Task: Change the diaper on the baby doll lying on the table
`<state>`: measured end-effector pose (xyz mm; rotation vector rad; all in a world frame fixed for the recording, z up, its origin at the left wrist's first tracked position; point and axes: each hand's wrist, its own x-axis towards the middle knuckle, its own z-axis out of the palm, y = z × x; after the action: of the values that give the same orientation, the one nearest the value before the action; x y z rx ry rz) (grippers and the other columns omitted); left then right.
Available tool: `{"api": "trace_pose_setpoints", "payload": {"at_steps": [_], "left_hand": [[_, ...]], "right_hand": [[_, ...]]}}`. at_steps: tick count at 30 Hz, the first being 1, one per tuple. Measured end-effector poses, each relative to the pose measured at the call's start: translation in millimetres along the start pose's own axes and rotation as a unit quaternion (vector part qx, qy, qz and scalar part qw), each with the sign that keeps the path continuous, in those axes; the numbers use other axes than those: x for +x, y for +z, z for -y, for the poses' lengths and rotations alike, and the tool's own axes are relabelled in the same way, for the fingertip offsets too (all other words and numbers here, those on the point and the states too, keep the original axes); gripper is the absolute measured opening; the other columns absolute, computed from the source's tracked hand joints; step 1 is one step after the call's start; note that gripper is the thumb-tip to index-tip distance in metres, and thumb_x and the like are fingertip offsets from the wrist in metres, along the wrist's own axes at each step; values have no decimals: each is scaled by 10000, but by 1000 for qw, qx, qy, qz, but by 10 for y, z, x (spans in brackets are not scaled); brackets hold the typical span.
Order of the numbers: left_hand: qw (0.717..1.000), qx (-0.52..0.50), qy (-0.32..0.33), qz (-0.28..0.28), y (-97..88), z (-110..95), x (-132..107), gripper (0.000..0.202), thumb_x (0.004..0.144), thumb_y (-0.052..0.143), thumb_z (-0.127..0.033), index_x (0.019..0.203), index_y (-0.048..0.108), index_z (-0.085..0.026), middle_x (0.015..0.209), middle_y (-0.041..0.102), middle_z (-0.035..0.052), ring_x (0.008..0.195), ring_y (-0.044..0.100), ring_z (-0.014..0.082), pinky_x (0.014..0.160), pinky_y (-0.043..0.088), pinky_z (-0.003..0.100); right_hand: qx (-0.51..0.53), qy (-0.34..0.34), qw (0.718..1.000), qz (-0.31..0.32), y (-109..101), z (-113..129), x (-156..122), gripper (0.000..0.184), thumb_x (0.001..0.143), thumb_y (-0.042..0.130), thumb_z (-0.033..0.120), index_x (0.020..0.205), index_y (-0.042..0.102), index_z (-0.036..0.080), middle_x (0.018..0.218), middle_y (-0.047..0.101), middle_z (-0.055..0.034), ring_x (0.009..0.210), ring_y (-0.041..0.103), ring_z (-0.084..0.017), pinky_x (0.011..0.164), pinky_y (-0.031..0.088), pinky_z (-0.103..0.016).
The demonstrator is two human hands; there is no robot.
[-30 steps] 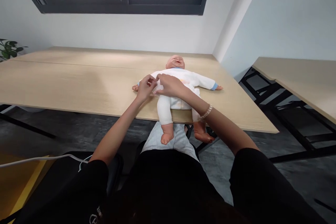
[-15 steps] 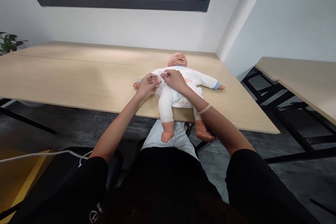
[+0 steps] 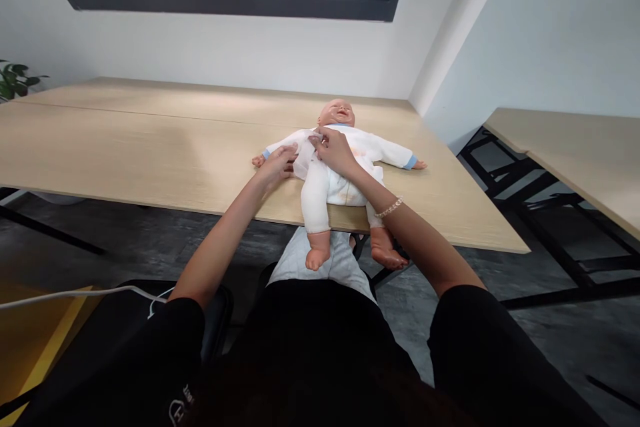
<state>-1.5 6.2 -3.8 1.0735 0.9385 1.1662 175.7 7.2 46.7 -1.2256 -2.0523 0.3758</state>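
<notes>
Right now I have the right hand (image 3: 337,152) near the middle of the frame, thumb and fingers pinched together on a thin white sheet (image 3: 303,161). Just left of it, the left hand (image 3: 278,163) is loosely open, fingers slightly spread at the sheet's edge; whether they touch it I can't tell. Both work over a baby doll (image 3: 369,147) lying on its back, right of centre, head toward the top, feet past the near edge of the wooden table (image 3: 220,167). Farther out I get a plant (image 3: 19,80) at upper left, a dark-framed window (image 3: 235,3) along the top and another table (image 3: 575,147) at right.
</notes>
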Motion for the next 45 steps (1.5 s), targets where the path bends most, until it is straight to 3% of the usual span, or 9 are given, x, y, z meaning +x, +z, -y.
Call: {"api": "trace_pose_setpoints", "payload": {"at_steps": [3, 7, 12, 17, 23, 31, 33, 38, 45], "left_hand": [[996, -63, -56, 23, -19, -15, 7, 238, 773, 773, -247, 917, 600, -168, 789, 674, 41, 673, 662, 158, 675, 557, 298], [995, -86, -56, 8, -80, 13, 60, 185, 736, 717, -64, 875, 626, -146, 773, 673, 27, 661, 645, 113, 673, 553, 231], [992, -113, -62, -7, -97, 31, 88, 140, 740, 695, -69, 832, 617, -141, 741, 663, 23, 652, 641, 112, 698, 568, 245], [987, -122, -89, 51, -40, -6, -7, 190, 701, 760, -130, 800, 601, -159, 786, 673, 36, 717, 674, 163, 727, 588, 322], [987, -138, -76, 36, -84, 14, 31, 199, 678, 730, -49, 789, 603, -155, 713, 643, -12, 614, 617, 79, 635, 543, 192], [986, -146, -77, 20, -89, 31, 58, 191, 676, 724, -20, 793, 633, -140, 720, 662, 9, 631, 634, 105, 643, 550, 224], [986, -156, -56, -9, -120, 33, 81, 161, 710, 716, -34, 763, 617, -150, 670, 637, -14, 570, 590, 74, 620, 530, 195], [984, -169, -9, -50, -156, 20, 124, 170, 738, 719, -41, 737, 591, -153, 643, 620, -27, 553, 560, 53, 620, 513, 171], [989, -141, 25, -28, -60, -30, 34, 184, 730, 756, -80, 765, 588, -149, 642, 620, -36, 584, 594, 60, 677, 530, 189]], "right_hand": [[1, 0, 1000, 1, 5, -4, 1, 178, 976, 440, 300, 952, 573, 185, 832, 652, -18, 761, 594, -174, 709, 416, -264], [7, -5, 1000, -4, 17, -33, 16, 169, 974, 446, 310, 901, 535, 187, 780, 617, -5, 739, 601, -169, 684, 423, -255], [34, -1, 999, 2, 19, -45, 23, 175, 973, 427, 308, 854, 478, 191, 731, 581, 3, 686, 608, -164, 662, 430, -252], [59, 14, 998, 8, 8, -17, 8, 174, 958, 454, 322, 829, 465, 206, 686, 564, 17, 675, 613, -176, 673, 441, -269], [73, 9, 997, 2, 9, -14, 6, 185, 944, 465, 325, 805, 462, 203, 677, 542, 18, 649, 600, -171, 666, 435, -271], [74, -1, 997, -2, 33, -52, 10, 188, 944, 464, 327, 819, 477, 188, 693, 551, 18, 634, 607, -151, 655, 421, -245], [44, 3, 999, -5, 28, -70, 22, 185, 943, 466, 320, 825, 498, 181, 711, 570, 5, 661, 612, -158, 662, 422, -246], [-163, 5, 986, 19, 31, -64, 144, 152, 904, 536, 272, 851, 627, 162, 868, 672, -75, 840, 610, -225, 724, 410, -294], [-317, -24, 941, 111, 289, 184, 341, 227, 869, 496, 85, 945, 710, 99, 1007, 681, -207, 938, 627, -296, 755, 426, -344]]}}
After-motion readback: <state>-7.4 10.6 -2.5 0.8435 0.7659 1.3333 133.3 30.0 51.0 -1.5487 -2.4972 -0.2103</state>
